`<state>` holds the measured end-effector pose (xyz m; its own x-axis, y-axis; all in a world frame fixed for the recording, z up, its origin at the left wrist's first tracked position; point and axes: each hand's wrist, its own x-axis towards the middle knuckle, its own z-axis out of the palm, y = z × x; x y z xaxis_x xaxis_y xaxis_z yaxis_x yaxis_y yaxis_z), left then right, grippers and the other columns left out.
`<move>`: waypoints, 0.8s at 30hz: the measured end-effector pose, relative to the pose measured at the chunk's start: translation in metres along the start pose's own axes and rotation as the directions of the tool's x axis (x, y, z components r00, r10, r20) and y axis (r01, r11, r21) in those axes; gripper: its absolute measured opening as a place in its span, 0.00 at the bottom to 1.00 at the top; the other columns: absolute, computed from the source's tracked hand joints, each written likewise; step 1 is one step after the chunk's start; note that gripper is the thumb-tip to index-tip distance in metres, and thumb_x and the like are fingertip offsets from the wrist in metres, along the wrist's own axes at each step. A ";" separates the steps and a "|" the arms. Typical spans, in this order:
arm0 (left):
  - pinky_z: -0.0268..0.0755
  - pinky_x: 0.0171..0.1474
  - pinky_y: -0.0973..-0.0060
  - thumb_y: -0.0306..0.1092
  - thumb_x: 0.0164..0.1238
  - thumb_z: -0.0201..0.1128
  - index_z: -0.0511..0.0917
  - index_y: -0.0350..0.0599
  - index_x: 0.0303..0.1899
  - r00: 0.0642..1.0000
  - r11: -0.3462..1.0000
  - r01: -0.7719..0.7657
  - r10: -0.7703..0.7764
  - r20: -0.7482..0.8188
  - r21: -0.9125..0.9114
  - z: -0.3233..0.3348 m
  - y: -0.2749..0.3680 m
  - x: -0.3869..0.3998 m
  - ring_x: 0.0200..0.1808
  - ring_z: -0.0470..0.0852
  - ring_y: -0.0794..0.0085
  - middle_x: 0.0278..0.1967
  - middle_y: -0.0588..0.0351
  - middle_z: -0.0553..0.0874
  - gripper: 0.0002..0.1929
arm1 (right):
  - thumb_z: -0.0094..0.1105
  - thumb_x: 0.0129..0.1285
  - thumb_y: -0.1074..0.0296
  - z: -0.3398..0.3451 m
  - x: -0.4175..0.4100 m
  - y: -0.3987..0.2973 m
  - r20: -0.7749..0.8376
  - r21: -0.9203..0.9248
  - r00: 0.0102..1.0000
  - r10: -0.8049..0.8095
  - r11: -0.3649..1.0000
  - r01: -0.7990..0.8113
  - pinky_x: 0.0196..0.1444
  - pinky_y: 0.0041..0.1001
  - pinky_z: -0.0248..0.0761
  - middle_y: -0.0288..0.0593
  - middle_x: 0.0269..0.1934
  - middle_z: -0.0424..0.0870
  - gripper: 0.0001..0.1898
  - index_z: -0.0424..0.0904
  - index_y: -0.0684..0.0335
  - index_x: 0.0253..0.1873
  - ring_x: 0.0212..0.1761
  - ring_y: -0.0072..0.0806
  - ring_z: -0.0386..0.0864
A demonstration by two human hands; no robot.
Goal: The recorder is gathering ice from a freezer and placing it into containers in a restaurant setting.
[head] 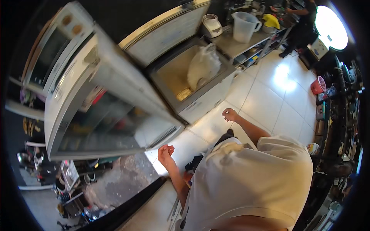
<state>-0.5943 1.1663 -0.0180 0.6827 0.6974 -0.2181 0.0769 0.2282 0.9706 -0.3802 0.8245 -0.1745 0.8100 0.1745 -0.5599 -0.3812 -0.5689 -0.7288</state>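
Observation:
My left hand [166, 154] is held in the air beside the lower corner of an upright glass-door refrigerator [157, 99]. Its fingers are loosely bent and nothing shows in them. Over the white tiled floor, my right hand [230, 115] hangs with curled fingers and no visible object. Ahead of it stands a chest freezer [206, 96] with its lid [164, 36] raised. Inside lie a translucent plastic bag [203, 66] with pale contents and, near the front corner, a small yellowish item [183, 93] that I cannot identify.
A metal counter [227, 47] beside the freezer bears a white appliance base [212, 26], a translucent plastic jug [244, 27] and a yellow cloth [270, 21]. Another person [307, 23] stands at its far end. Crowded shelves line the right, near a red bucket [318, 85].

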 end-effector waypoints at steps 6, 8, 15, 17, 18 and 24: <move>0.73 0.41 0.79 0.33 0.72 0.55 0.79 0.43 0.42 0.907 0.992 0.015 -0.067 0.417 0.127 0.216 -0.034 -0.002 0.36 0.83 0.75 0.33 0.56 0.86 0.07 | 0.56 0.65 0.63 -0.125 -0.029 0.080 -0.068 0.124 0.996 0.051 0.991 -0.042 0.25 0.25 0.76 0.45 0.23 0.83 0.13 0.83 0.68 0.40 0.22 0.26 0.83; 0.73 0.41 0.79 0.34 0.72 0.56 0.79 0.43 0.43 0.797 0.989 0.006 -0.092 0.597 0.145 0.285 -0.034 -0.024 0.37 0.83 0.75 0.34 0.56 0.86 0.07 | 0.55 0.65 0.63 -0.166 -0.055 0.094 -0.099 0.223 0.992 0.079 0.973 -0.055 0.25 0.25 0.76 0.43 0.21 0.81 0.12 0.83 0.67 0.40 0.21 0.26 0.81; 0.73 0.41 0.78 0.34 0.71 0.57 0.77 0.42 0.46 0.288 0.978 -0.033 -0.189 0.939 0.206 0.481 -0.073 -0.062 0.37 0.83 0.77 0.35 0.58 0.85 0.08 | 0.55 0.66 0.65 -0.304 -0.126 0.173 -0.418 0.751 0.746 0.518 0.660 -0.037 0.14 0.22 0.58 0.30 0.15 0.64 0.08 0.81 0.61 0.44 0.13 0.19 0.60; 0.73 0.41 0.78 0.35 0.71 0.58 0.77 0.43 0.46 0.218 0.968 -0.048 -0.231 0.948 0.247 0.514 -0.078 -0.066 0.37 0.82 0.78 0.34 0.59 0.84 0.08 | 0.56 0.65 0.68 -0.322 -0.132 0.223 -0.471 0.839 0.686 0.555 0.521 0.154 0.14 0.22 0.56 0.29 0.17 0.64 0.10 0.77 0.60 0.50 0.12 0.18 0.58; 0.72 0.41 0.79 0.35 0.71 0.58 0.77 0.43 0.46 0.155 0.965 -0.066 -0.243 0.958 0.256 0.535 -0.081 -0.063 0.37 0.82 0.79 0.34 0.59 0.84 0.09 | 0.53 0.63 0.74 -0.325 -0.133 0.237 -0.465 0.874 0.683 0.563 0.413 0.255 0.15 0.22 0.57 0.31 0.19 0.65 0.16 0.71 0.60 0.57 0.14 0.18 0.59; 0.73 0.36 0.80 0.36 0.70 0.61 0.78 0.42 0.43 0.163 0.882 0.034 -0.470 0.868 0.471 0.634 -0.107 -0.039 0.31 0.81 0.78 0.32 0.57 0.85 0.08 | 0.38 0.54 0.90 -0.321 -0.108 0.266 -0.233 0.971 0.735 0.636 0.109 0.213 0.17 0.21 0.58 0.50 0.38 0.75 0.30 0.66 0.61 0.62 0.18 0.21 0.64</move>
<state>-0.1684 0.6841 -0.0488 0.7057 -0.5827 -0.4029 0.4332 -0.0951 0.8963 -0.4263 0.3964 -0.1813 0.4567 -0.4207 -0.7838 -0.3022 0.7553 -0.5815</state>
